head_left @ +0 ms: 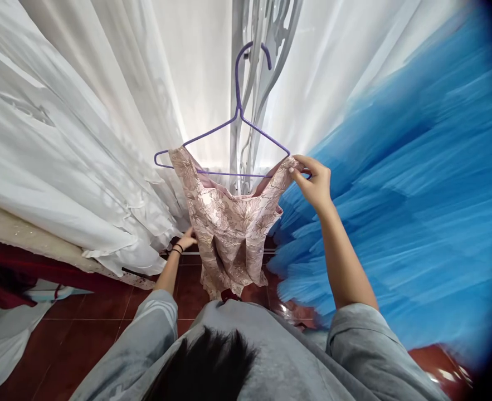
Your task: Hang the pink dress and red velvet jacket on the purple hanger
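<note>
A: State of your hands?
B: Your right hand [318, 181] is closed in a pinch, thumb and fingers on the shoulder strap [279, 175] of the pink floral dress [237, 214]. Your left hand [187, 239] is at the dress's lower left side, fingertips partly hidden behind it; cannot tell whether it grips.
A: Any writing near you?
B: Pale stripes band your left sleeve [145, 328]; no lettering legible.
A: Dress position, axis?
B: In front of you, on the purple hanger [239, 108], above the red tiled floor [87, 334]. Long axis runs away from you: neckline far, hem near. Hook points away, its tip curling right.
A: Beyond?
B: White fabric [103, 167] left; blue tulle [417, 184] right.
</note>
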Demonstrator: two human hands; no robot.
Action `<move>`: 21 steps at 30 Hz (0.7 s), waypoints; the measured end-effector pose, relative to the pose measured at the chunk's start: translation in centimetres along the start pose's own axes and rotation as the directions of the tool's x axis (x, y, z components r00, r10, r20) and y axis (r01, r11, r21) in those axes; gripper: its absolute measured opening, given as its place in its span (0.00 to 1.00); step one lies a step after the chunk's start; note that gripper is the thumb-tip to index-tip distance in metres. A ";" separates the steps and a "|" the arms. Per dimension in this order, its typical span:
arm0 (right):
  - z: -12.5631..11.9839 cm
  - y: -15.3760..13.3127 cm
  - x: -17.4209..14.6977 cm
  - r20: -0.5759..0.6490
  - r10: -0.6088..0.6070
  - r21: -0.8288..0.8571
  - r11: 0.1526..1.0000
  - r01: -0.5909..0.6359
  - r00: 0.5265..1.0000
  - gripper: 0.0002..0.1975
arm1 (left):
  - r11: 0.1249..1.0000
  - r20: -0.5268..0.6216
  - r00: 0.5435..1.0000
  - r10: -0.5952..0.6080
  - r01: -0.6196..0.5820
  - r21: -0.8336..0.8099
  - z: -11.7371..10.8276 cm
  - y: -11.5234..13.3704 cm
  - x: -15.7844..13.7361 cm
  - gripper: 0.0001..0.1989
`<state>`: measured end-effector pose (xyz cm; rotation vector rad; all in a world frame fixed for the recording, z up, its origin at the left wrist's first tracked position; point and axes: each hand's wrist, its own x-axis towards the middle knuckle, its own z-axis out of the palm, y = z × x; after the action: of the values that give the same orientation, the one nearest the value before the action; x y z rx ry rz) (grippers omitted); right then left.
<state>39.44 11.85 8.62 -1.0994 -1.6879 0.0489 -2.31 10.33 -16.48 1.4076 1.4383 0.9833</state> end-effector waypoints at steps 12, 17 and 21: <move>0.7 -1.8 -5.3 -0.226 0.072 -0.382 0.911 -0.156 0.972 0.27 | 0.925 -0.097 0.948 -0.304 0.318 0.206 -5.3 -7.0 -6.6 0.12; 8.6 -5.1 -20.5 0.217 0.363 -0.265 0.915 -0.303 0.906 0.12 | 0.869 -0.197 0.908 -0.371 0.414 0.272 -4.5 -7.8 -13.9 0.11; 13.7 -8.6 -28.9 0.640 0.403 -0.197 0.909 -0.367 0.655 0.06 | 0.860 0.006 0.911 -0.412 0.387 0.333 0.0 -6.6 -20.4 0.12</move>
<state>23.49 -6.25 -14.07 -1.5943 -2.0449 0.7728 -4.76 -10.32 -21.57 1.2775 1.8014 0.4322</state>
